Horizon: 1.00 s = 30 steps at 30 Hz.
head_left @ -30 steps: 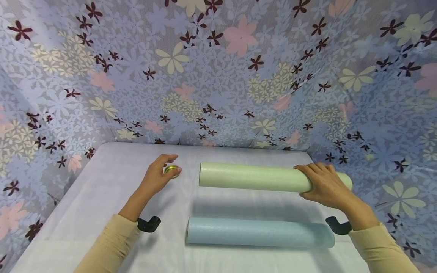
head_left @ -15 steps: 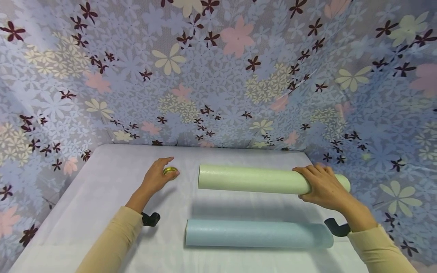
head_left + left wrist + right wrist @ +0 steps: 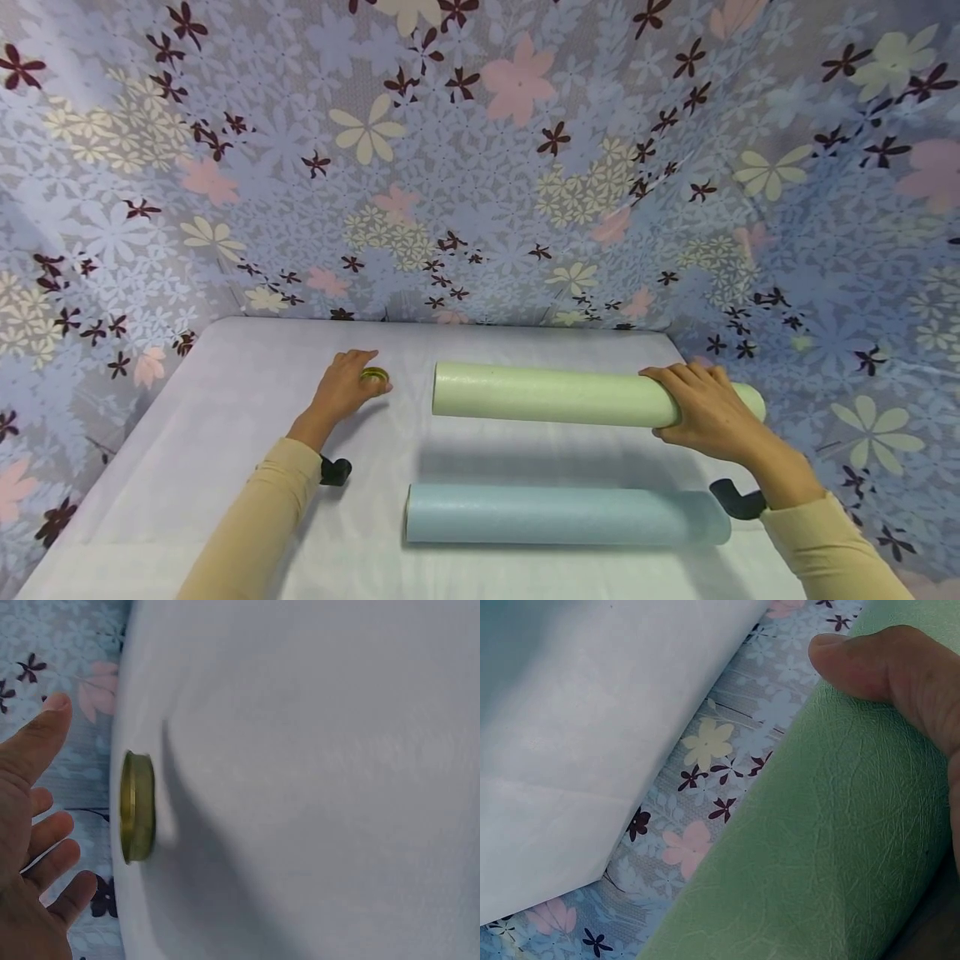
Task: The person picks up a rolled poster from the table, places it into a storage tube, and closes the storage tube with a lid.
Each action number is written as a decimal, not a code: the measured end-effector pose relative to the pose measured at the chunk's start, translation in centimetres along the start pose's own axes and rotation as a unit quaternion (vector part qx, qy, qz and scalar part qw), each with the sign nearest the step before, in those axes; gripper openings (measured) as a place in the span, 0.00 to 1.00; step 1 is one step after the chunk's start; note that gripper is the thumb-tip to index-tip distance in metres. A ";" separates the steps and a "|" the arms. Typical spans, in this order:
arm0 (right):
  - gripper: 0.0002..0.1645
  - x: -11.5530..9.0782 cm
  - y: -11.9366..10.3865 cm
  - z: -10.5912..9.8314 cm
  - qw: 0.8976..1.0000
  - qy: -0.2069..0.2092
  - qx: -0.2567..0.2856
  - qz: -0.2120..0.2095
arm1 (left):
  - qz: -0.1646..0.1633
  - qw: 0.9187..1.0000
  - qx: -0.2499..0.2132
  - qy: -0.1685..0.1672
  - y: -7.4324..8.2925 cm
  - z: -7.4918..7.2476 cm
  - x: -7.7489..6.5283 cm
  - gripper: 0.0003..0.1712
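Observation:
My left hand point(image 3: 339, 388) is low over the left part of the white table, its thumb and fingers spread around a small gold ring-shaped piece point(image 3: 374, 374). In the left wrist view this gold piece point(image 3: 139, 808) stands on the table, and the visible fingers point(image 3: 54, 855) are apart from it. Whether it is a tape roll or a lid I cannot tell. With my right hand point(image 3: 708, 410) I grip a pale green roll point(image 3: 540, 393) near its right end. Its shadow lies apart from it, so it is held above the table. My palm hides part of the roll.
A light blue roll point(image 3: 562, 515) lies on the white table point(image 3: 247, 375), nearer to me than the green one. Flowered cloth point(image 3: 480, 167) hangs behind and on both sides. Black wrist mounts point(image 3: 335, 471) show at both cuffs.
My left hand has come down and slightly forward around the gold piece, which has stayed in place. The right hand keeps holding the green roll almost still. The view has shifted slightly.

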State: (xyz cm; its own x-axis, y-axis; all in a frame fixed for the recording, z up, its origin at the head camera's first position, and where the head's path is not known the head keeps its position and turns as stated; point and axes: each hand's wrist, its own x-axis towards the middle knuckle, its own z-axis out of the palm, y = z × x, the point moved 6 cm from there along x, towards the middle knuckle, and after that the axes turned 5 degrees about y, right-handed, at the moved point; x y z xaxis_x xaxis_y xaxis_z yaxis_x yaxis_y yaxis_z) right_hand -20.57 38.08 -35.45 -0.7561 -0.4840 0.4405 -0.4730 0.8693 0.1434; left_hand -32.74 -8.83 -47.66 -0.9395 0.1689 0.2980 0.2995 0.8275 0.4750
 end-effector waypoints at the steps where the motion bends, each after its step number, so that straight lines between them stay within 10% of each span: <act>1: 0.50 0.0 0.0 0.0 1.000 0.000 0.000 0.000 | 0.003 1.000 0.004 0.001 -0.1 0.1 0.0 0.41; 30: 0.50 0.0 -0.1 0.1 1.000 -0.007 0.001 0.006 | 0.015 0.999 0.021 -0.040 -3.0 2.6 0.8 0.47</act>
State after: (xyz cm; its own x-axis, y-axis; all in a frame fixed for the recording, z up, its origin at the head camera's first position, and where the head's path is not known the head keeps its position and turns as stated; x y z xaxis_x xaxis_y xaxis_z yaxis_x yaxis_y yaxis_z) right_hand -20.59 37.98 -35.59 -0.7682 -0.4743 0.4300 -0.4643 0.8752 0.1359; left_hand -34.77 -9.76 -51.01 -0.9410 0.2352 0.2433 0.3222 0.8427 0.4313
